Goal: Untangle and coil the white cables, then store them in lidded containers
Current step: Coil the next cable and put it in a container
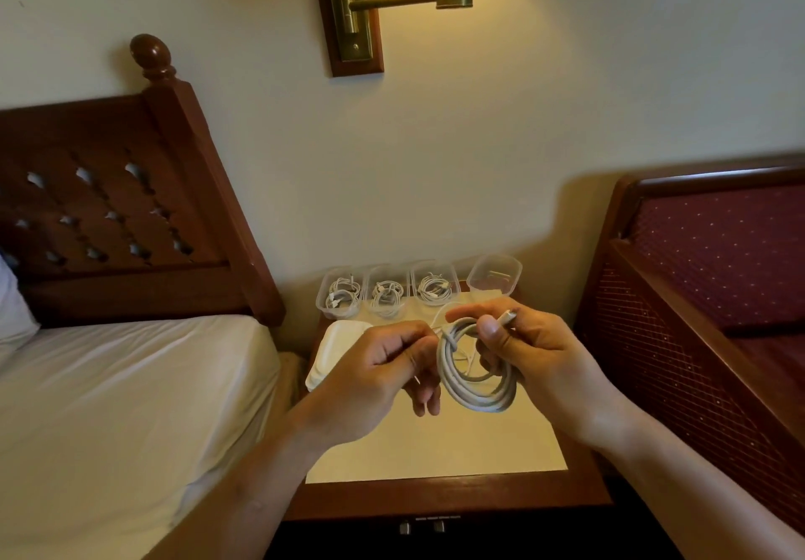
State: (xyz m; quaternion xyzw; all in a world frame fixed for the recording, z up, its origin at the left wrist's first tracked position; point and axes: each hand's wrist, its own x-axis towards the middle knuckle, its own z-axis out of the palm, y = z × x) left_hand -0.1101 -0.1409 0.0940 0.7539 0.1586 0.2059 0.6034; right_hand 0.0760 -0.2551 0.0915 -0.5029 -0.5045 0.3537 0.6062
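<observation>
Mid-frame, right hand [536,350] fingers clamped on white cable coil [475,389], left hand [383,368] fingers pinching its loose end; slack grip could let loops spring open, retangling.

bare left forearm [261,477], bare right forearm [679,468], left grip [383,368], right grip [538,352], short plain thumbnail [489,328]

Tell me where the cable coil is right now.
Head view, centre: the cable coil is held above the nightstand between both hands, the right hand gripping its top and the left hand pinching it from the left.
</observation>
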